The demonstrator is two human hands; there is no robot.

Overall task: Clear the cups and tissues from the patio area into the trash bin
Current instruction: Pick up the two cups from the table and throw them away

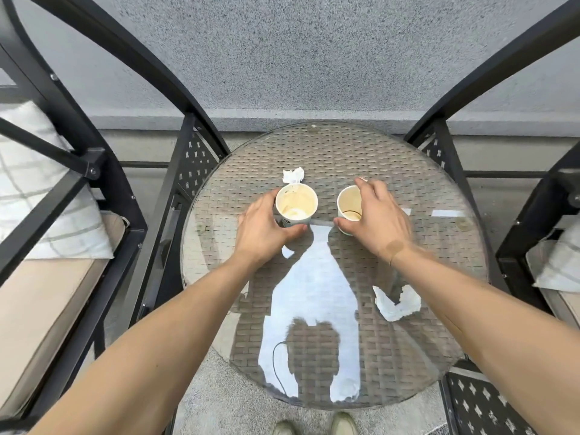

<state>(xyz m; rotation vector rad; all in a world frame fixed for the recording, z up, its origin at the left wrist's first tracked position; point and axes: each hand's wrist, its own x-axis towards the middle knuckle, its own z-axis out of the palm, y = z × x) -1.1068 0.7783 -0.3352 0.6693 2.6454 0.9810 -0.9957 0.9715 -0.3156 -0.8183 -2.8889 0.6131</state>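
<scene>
We stand at the near edge of the round glass-topped desk [439,356], both arms reaching toward its middle, where 2 paper cups sit upright side by side with a small gap between them. Our left hand [266,233] curls around the left cup [296,204]: its fingers [266,199] wrap the far-left wall and the thumb presses the near wall low down, so the cup sits pinched between them. Our right hand [376,218] comes over the right cup [349,206] from the side, index finger arched past the far rim and thumb at the near base; the hand is blurred, so we cannot tell whether that pinch has fully closed. We judge that taking 1 cup in each hand is meant to clear both in a single trip. Both cups look drained, with only coffee stains and a little residue inside, so gripping low on the walls and keeping them upright should avoid drips.

2 tissues lie on the glass: 1 crumpled tissue [293,174] just behind the left cup, touching or nearly touching its rim, and a torn tissue [397,304] near the right forearm, well apart from the cups. With both hands occupied, they probably wait for a second pass, unless they get stuffed into a cup.

No trash bin is in view. Cushioned black metal chairs [103,171] flank the desk on either side.
</scene>
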